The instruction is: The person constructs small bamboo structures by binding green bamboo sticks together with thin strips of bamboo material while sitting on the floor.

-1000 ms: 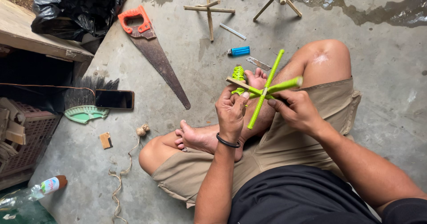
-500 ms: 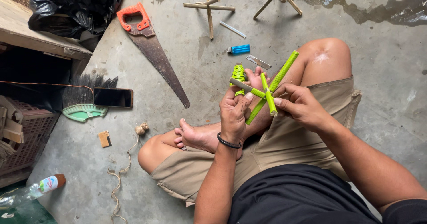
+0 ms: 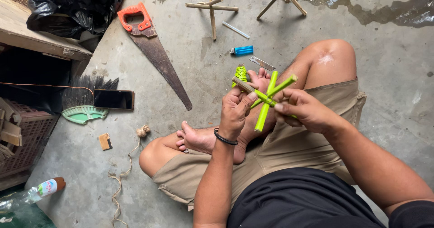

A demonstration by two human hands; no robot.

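Crossed green sticks are being held above the lap, now rotated from a second ago. Left hand fingers are pinching the brown stick end; right hand fingers are pinching the joint. Handsaw is lying on the floor.

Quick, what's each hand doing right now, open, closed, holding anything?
Left hand: closed on the crossed green sticks, thumb pressing at the crossing.
Right hand: closed, fingertips pinching the same sticks at the crossing.
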